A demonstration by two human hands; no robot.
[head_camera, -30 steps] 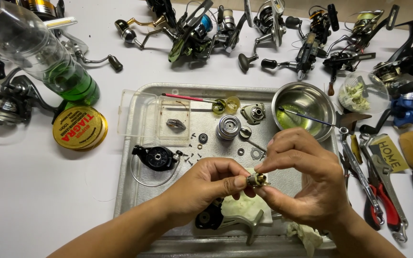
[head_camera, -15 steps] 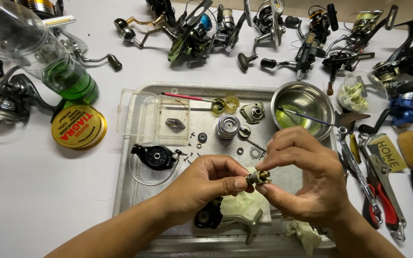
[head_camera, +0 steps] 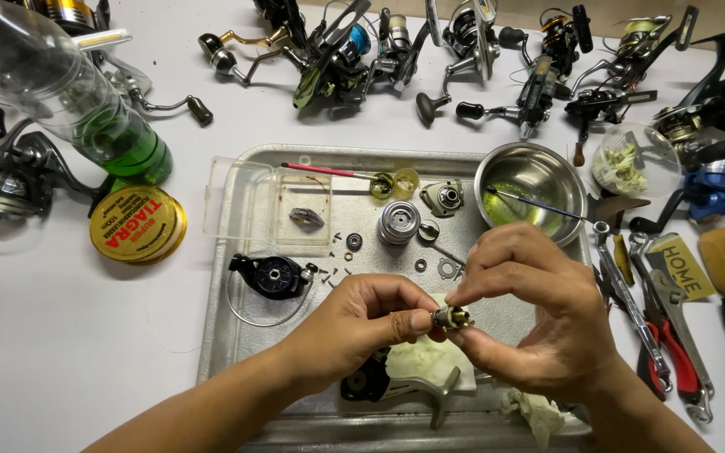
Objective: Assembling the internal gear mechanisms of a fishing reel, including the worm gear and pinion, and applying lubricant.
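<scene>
Over the lower half of a metal tray, both hands pinch one small brass-and-steel reel part. My left hand holds its left end between thumb and forefinger. My right hand grips its right end with the fingers curled over it. Below the hands lie a pale cloth and a black and silver reel body, partly hidden. On the tray sit a black side cover, a silver spool, several tiny screws and washers and a clear plastic box.
A steel bowl with a thin brush stands at the tray's upper right. Wrenches and red-handled pliers lie to the right. A clear bottle with green liquid and a yellow round tin are at left. Several fishing reels line the far edge.
The hands have shifted only slightly while turning the small part between the fingertips. Nothing else on the tray has moved.
</scene>
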